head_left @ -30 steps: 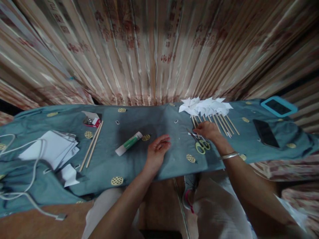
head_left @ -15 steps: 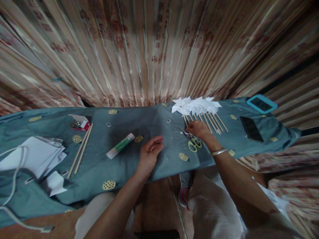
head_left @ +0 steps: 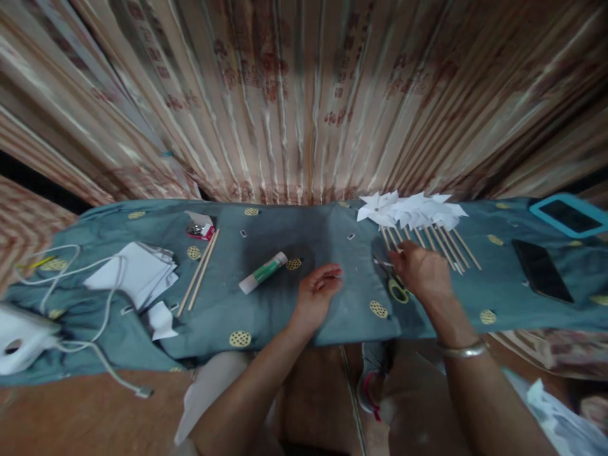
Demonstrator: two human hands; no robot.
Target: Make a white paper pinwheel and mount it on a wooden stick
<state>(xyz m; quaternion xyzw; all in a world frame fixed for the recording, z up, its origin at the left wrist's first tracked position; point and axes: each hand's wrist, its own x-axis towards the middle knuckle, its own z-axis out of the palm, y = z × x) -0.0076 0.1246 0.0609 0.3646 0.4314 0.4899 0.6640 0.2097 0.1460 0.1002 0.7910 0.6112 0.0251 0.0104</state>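
Observation:
My left hand (head_left: 316, 294) rests on the grey-blue cloth (head_left: 285, 316), palm up, fingers loosely curled and apart, with nothing clearly in them. My right hand (head_left: 420, 275), smeared by motion, lies over scissors with yellow-green handles (head_left: 396, 290); only one handle loop and part of the blades show. Just beyond it lies a row of white paper pinwheels (head_left: 413, 212) on wooden sticks (head_left: 449, 244). A green and white glue stick (head_left: 263, 272) lies left of my left hand.
Two loose sticks (head_left: 202, 272), a small box of pins (head_left: 199, 228) and a stack of white paper (head_left: 135, 272) lie at the left, with a white cable (head_left: 95, 278) and a white device (head_left: 19, 339). A black phone (head_left: 541, 272) and a teal-cased one (head_left: 570, 215) lie at the right. A curtain hangs behind.
My right hand has drawn back from the pinwheel sticks and now covers the scissors' handles. My left hand stays in place. The view has swung to the left.

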